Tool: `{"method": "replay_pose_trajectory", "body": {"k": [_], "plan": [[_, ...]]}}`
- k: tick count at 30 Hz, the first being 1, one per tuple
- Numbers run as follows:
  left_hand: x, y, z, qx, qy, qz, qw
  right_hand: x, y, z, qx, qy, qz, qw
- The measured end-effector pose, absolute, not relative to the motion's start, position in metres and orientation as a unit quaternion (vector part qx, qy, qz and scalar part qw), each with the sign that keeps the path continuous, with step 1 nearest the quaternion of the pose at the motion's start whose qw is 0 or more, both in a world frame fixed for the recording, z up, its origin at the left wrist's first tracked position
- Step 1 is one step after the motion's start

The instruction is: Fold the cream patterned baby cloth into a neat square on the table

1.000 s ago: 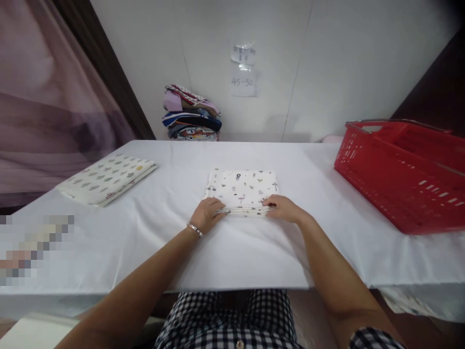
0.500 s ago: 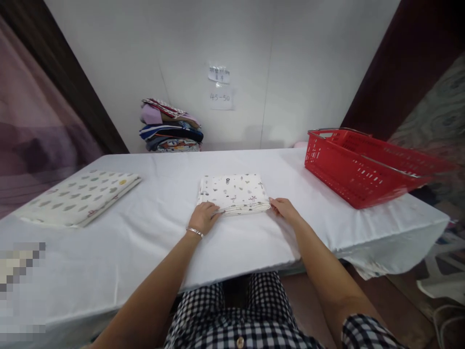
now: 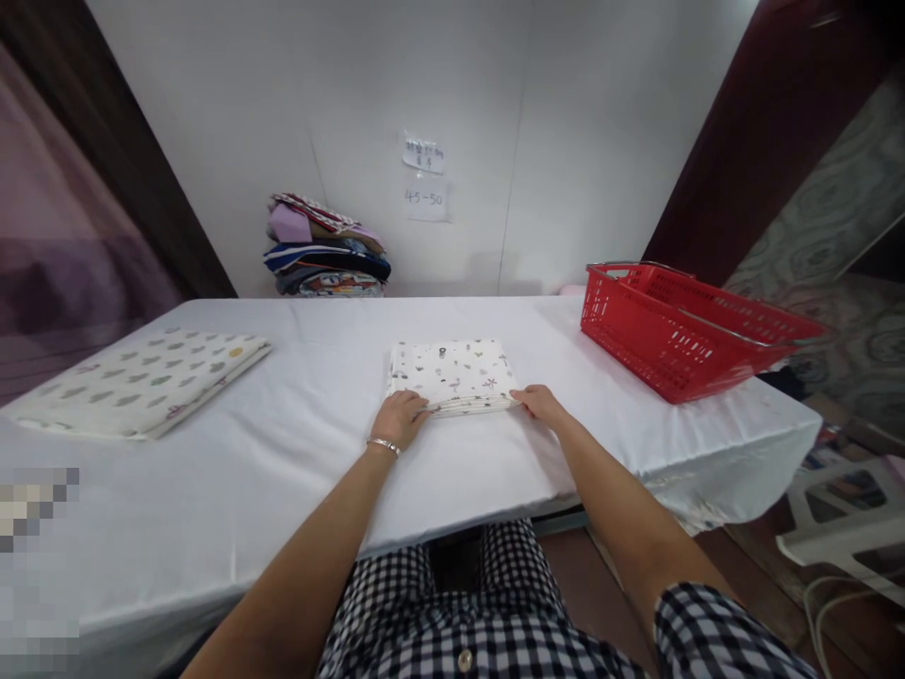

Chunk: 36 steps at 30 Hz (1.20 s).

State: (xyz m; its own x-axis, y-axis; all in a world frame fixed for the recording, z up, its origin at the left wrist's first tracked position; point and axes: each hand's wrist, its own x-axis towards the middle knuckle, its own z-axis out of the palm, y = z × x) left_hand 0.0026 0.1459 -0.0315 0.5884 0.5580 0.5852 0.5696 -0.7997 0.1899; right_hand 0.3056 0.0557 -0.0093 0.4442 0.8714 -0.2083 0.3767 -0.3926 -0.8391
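A long table [image 3: 283, 490] covered with a white cloth fills most of the view and is set against a pale wall [image 3: 566, 141]. At its right end a red plastic basket [image 3: 679, 339] with a wire handle is seen, standing well apart from the hands. On the left part of the table a larger folded cloth [image 3: 141, 377] printed with small green and yellow shapes is laid flat. Behind the table, against the wall, a stack of folded coloured fabrics [image 3: 325, 250] is piled, and above it two paper notes [image 3: 424, 179] are stuck to the wall, the lower one marked 45-50. In the middle of the table, near its front edge, a small folded white cloth [image 3: 452, 372] with tiny printed figures is lying square and flat. Its near left corner is touched by the left hand [image 3: 400, 420], whose fingers are curled loosely over the edge; a thin silver bracelet [image 3: 384, 443] is worn on that wrist. Its near right corner is touched by the right hand [image 3: 537, 404], held flat with the fingertips at the folded edge. Whether the layers are pinched by either hand cannot be told. A black-and-white checked garment [image 3: 481, 613] is worn by the person.
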Motion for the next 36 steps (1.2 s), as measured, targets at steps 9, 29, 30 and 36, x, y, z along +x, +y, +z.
{"method": "replay_pose_trajectory", "body": {"k": [9, 29, 30, 36], "plan": [[0.003, 0.143, -0.031, -0.884, -0.334, -0.326, 0.016, 0.311, 0.064, -0.004, -0.796, -0.372, 0.359, 0.314], [-0.005, 0.128, -0.022, -0.775, -0.43, -0.431, -0.171, 0.322, 0.064, -0.012, -0.852, -0.459, 0.14, 0.212], [-0.009, 0.132, -0.023, -0.728, -0.477, -0.448, -0.205, 0.32, 0.063, -0.009, -0.844, -0.484, 0.098, 0.211], [-0.02, 0.141, -0.017, -0.545, -0.581, -0.428, -0.427, 0.264, 0.06, 0.008, -0.653, -0.676, 0.006, 0.341]]}}
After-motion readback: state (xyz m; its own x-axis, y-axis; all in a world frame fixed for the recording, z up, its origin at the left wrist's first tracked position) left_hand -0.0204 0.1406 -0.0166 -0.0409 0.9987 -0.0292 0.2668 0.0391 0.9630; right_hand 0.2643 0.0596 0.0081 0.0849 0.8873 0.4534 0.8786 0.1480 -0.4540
